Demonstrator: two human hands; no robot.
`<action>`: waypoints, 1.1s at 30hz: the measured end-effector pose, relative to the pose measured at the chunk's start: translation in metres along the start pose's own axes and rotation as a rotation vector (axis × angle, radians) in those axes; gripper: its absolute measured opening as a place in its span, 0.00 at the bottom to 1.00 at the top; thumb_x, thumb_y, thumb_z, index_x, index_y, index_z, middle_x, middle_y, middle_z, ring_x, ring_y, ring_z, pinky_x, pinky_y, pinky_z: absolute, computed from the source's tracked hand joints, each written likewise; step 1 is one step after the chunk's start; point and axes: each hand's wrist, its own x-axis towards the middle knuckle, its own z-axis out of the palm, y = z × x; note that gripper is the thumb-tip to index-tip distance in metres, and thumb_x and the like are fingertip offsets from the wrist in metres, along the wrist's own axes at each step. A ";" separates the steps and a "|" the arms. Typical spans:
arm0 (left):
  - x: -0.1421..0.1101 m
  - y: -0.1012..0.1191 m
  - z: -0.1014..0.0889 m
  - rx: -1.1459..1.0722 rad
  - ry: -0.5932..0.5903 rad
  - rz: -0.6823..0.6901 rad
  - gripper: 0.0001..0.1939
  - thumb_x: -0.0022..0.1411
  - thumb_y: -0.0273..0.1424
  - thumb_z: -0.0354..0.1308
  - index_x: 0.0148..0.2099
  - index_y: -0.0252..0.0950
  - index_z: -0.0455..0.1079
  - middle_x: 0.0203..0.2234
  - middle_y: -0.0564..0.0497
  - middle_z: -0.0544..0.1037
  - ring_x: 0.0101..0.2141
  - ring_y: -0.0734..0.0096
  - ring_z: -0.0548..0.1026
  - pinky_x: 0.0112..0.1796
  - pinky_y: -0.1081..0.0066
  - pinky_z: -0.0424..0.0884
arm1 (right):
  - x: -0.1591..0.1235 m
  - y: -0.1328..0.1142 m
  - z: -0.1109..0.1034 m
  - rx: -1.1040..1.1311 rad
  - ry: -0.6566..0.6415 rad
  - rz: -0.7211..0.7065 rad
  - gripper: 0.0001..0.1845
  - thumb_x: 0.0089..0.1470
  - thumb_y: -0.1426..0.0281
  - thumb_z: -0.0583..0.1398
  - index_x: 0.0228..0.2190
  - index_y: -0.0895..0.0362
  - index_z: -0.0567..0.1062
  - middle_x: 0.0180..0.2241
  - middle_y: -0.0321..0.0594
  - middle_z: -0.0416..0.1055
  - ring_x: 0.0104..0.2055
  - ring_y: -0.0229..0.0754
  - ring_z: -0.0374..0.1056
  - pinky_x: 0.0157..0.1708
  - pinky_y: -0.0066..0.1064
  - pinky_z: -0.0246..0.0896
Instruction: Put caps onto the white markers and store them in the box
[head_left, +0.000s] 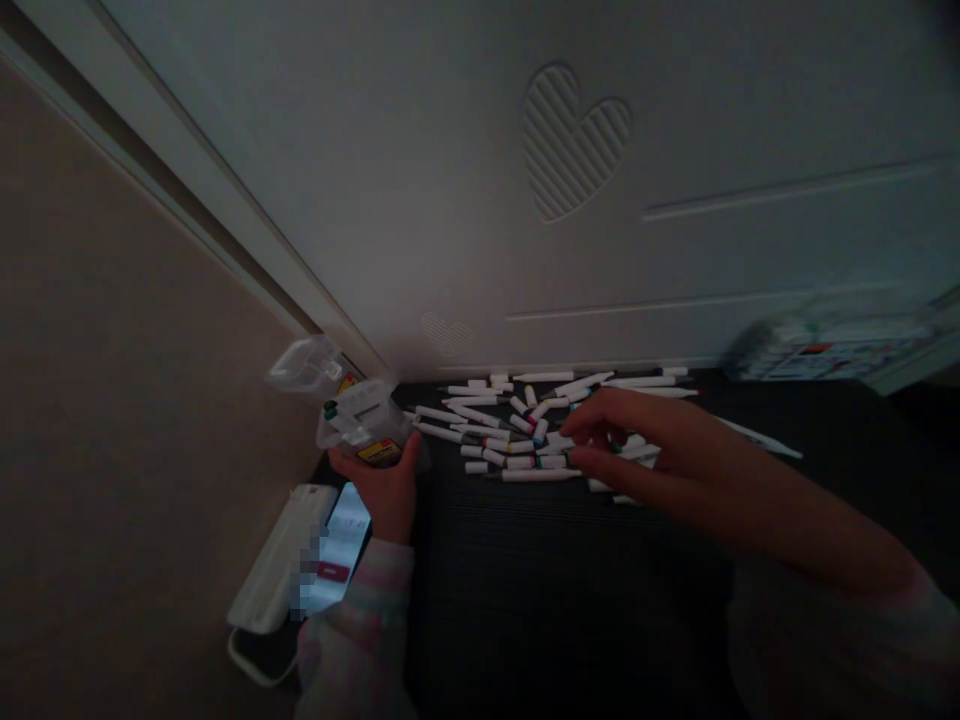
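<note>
The markers point(536, 475) lie spread on the table point(525, 610). Left of them is the box point(367, 418); left and nearer, the phone point(341, 550), with the oblong case point(274, 575) just beside it. Behind them stands the panel point(420, 190); right and behind, the bundle point(840, 350).

Markers point(536, 475) partly behind right hand point(660, 445)

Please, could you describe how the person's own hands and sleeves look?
The left hand and right hand are bare, with no glove, ring or watch that I can see. The left sleeve is pale, with soft pink and grey-green areas. The right sleeve is dim and blurred, with a pinkish edge.
</note>
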 end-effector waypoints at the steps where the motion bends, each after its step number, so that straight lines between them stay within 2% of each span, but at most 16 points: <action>1: 0.000 -0.002 0.001 0.006 0.011 0.000 0.54 0.39 0.35 0.68 0.60 0.29 0.38 0.60 0.30 0.47 0.62 0.56 0.46 0.60 0.61 0.41 | 0.000 0.000 0.000 -0.001 0.002 0.001 0.09 0.56 0.65 0.55 0.36 0.55 0.72 0.33 0.37 0.71 0.33 0.37 0.66 0.32 0.28 0.60; 7: -0.001 -0.011 0.003 0.025 0.030 0.000 0.54 0.39 0.34 0.68 0.60 0.32 0.36 0.60 0.31 0.48 0.61 0.55 0.49 0.60 0.59 0.45 | 0.001 0.002 0.001 -0.024 0.017 -0.007 0.08 0.55 0.65 0.55 0.34 0.55 0.72 0.32 0.36 0.71 0.32 0.37 0.67 0.31 0.28 0.60; 11: -0.001 -0.012 0.002 0.034 0.029 0.017 0.53 0.40 0.35 0.67 0.60 0.32 0.35 0.60 0.30 0.47 0.62 0.54 0.47 0.60 0.57 0.45 | 0.001 0.002 0.001 -0.018 0.025 -0.024 0.08 0.55 0.66 0.55 0.35 0.55 0.72 0.32 0.36 0.72 0.33 0.37 0.67 0.31 0.28 0.61; 24: -0.003 -0.013 -0.001 0.029 0.015 0.137 0.51 0.44 0.37 0.65 0.59 0.36 0.34 0.60 0.30 0.48 0.61 0.56 0.51 0.59 0.54 0.48 | -0.001 0.004 0.000 -0.050 0.041 -0.045 0.09 0.55 0.66 0.55 0.35 0.55 0.72 0.32 0.35 0.72 0.31 0.36 0.67 0.30 0.28 0.61; 28: -0.006 -0.014 -0.009 0.016 0.047 0.201 0.48 0.50 0.38 0.61 0.61 0.37 0.30 0.60 0.31 0.47 0.60 0.56 0.53 0.55 0.53 0.56 | -0.002 0.003 -0.002 -0.049 0.035 -0.047 0.09 0.55 0.65 0.55 0.36 0.55 0.72 0.33 0.36 0.73 0.33 0.38 0.68 0.32 0.29 0.62; 30: -0.003 -0.007 -0.023 0.025 0.105 0.253 0.42 0.54 0.38 0.56 0.62 0.35 0.35 0.59 0.31 0.49 0.59 0.55 0.55 0.52 0.52 0.61 | -0.003 0.004 -0.002 -0.047 0.029 -0.042 0.10 0.56 0.65 0.54 0.36 0.55 0.72 0.34 0.37 0.73 0.34 0.38 0.68 0.33 0.29 0.62; 31: 0.001 0.000 -0.032 0.036 0.139 0.280 0.37 0.56 0.38 0.55 0.62 0.34 0.40 0.59 0.32 0.49 0.59 0.55 0.53 0.53 0.52 0.58 | -0.003 0.005 -0.002 -0.043 0.028 -0.042 0.10 0.56 0.65 0.54 0.36 0.55 0.72 0.34 0.37 0.73 0.34 0.38 0.68 0.32 0.29 0.62; 32: 0.008 0.009 -0.041 0.069 0.174 0.326 0.32 0.56 0.38 0.55 0.59 0.34 0.50 0.58 0.35 0.52 0.59 0.55 0.53 0.54 0.52 0.56 | -0.004 0.006 -0.002 -0.040 0.029 -0.039 0.10 0.56 0.65 0.54 0.36 0.55 0.72 0.34 0.36 0.73 0.34 0.37 0.68 0.31 0.29 0.62; 33: 0.016 0.019 -0.050 0.197 0.172 0.431 0.24 0.57 0.38 0.55 0.54 0.34 0.60 0.54 0.37 0.59 0.56 0.54 0.57 0.53 0.50 0.57 | -0.004 0.006 -0.002 -0.036 0.032 -0.038 0.10 0.56 0.65 0.54 0.36 0.55 0.72 0.34 0.36 0.72 0.33 0.37 0.68 0.31 0.28 0.62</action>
